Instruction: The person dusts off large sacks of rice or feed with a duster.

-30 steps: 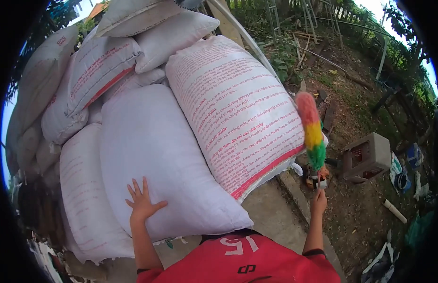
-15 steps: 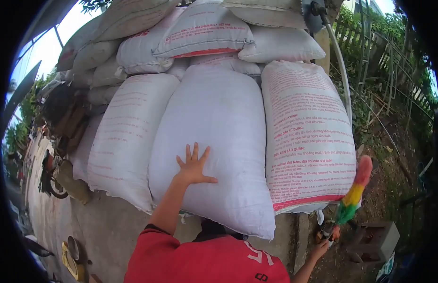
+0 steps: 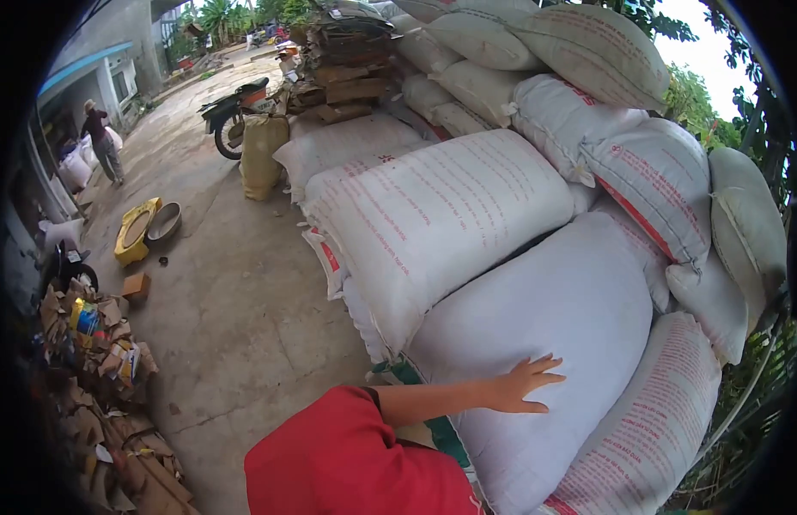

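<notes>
Head view: camera has swung left since a second ago, so the courtyard and a parked motorbike (image 3: 231, 112) come in. Left hand (image 3: 520, 384) stays flat, fingers spread, pressed on the plain white woven sack (image 3: 544, 343) in the stack, beside the red-printed white sack (image 3: 441, 215). Right hand and the rainbow feather duster have dropped out of frame; its grip cannot be told. Bracing contact holds. Another person (image 3: 100, 137) stands far off.

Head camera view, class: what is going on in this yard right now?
A person in a red shirt presses the left hand, fingers spread, flat on a plain white woven sack in a tall stack of similar sacks with red print. The right hand is out of view. Across the concrete yard, another person stands by a building, beyond a parked motorbike.
</notes>
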A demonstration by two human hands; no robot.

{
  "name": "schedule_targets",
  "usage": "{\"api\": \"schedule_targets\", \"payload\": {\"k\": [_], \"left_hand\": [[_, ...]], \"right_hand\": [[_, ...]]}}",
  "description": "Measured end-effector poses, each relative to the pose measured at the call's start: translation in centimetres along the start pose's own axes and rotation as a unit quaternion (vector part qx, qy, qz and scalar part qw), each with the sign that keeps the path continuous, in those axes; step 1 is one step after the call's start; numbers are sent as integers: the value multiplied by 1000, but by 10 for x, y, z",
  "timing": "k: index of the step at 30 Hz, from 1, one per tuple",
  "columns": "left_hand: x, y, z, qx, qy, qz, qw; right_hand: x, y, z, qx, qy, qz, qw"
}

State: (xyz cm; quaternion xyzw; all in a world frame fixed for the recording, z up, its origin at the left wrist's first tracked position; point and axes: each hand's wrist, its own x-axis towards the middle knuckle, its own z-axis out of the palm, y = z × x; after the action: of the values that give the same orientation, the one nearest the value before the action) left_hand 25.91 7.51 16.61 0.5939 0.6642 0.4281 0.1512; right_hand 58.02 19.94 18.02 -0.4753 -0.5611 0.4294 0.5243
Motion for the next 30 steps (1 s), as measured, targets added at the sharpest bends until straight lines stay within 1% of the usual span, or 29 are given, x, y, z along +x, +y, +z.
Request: {"api": "schedule_targets", "payload": {"k": [2, 3, 4, 5, 6, 7, 8, 9, 10, 11, 12, 13, 14, 15, 16, 17, 19, 20, 21, 22, 23, 24, 25, 26, 27, 28, 29, 30], "left_hand": [[-23, -2, -26, -124, -25, 4, 992], [-36, -3, -41, -119, -6, -10, 993], [-51, -4, -59, -189, -9, -55, 980], [-68, -11, -76, -258, -8, -98, 961], [-83, -23, -89, -251, 21, -110, 961], [-99, -35, -99, -302, 48, -132, 943], [-118, -49, -110, -355, 76, -151, 919], [-140, -59, -125, -353, 107, -163, 915], [-161, -71, -139, -307, 162, -183, 920], [-182, -82, -154, -259, 211, -203, 920], [-225, -103, -180, -252, 239, -223, 911], [-253, -125, -190, -267, 342, -245, 867], [-276, -129, -207, -278, 438, -262, 814], [-298, -130, -221, -290, 455, -287, 791], [-321, -123, -241, -304, 471, -312, 767], [-340, -122, -253, -303, 474, -316, 764], [-376, -134, -265, -214, 505, -358, 756], [-389, -146, -265, -217, 503, -361, 755], [-401, -161, -262, -105, 513, -363, 770], [-404, -169, -259, 4, 514, -359, 779], [-403, -171, -261, -5, 506, -357, 785], [-400, -172, -270, 34, 480, -339, 808], [-393, -176, -277, 69, 452, -316, 831], [-381, -174, -286, 54, 438, -306, 844], [-367, -171, -297, 91, 383, -293, 871], [-352, -172, -305, 128, 327, -275, 895], [-337, -178, -310, 116, 313, -260, 906], [-323, -187, -314, 134, 249, -292, 914]], "right_hand": [[-28, -19, 63, 13, -93, 0, 996], [-47, -25, 97, 19, -145, 7, 989], [-70, -26, 134, 46, -197, 18, 979], [-100, -32, 170, 11, -228, 11, 973], [-134, -41, 205, 13, -290, 40, 956], [-171, -50, 240, 23, -349, 50, 935], [-207, -68, 266, -9, -418, 68, 906], [-219, -10, 294, -2, -455, 76, 887], [-259, 10, 334, 25, -476, 33, 878], [-292, 27, 358, 43, -539, 28, 841], [-334, 17, 383, 61, -599, 24, 798], [-368, -21, 395, 67, -679, 50, 729], [-380, -19, 408, 70, -687, 54, 722], [-386, -12, 427, 55, -752, -59, 655], [-392, -8, 441, 39, -799, -171, 575], [-397, -29, 448, 12, -820, -167, 548], [-394, -34, 476, 14, -799, -261, 542], [-387, -51, 488, -5, -779, -273, 564], [-376, -70, 499, -27, -757, -284, 588], [-360, -74, 514, -25, -715, -296, 633], [-339, -77, 530, -25, -667, -308, 678], [-318, -85, 543, -50, -612, -335, 715], [-291, -77, 561, -52, -534, -328, 778], [-266, -78, 573, -68, -467, -345, 811], [-241, -79, 583, -72, -416, -322, 847], [-211, -73, 592, -83, -350, -375, 854], [-190, -77, 596, -84, -331, -362, 867], [-167, -67, 602, -86, -294, -345, 887]]}}
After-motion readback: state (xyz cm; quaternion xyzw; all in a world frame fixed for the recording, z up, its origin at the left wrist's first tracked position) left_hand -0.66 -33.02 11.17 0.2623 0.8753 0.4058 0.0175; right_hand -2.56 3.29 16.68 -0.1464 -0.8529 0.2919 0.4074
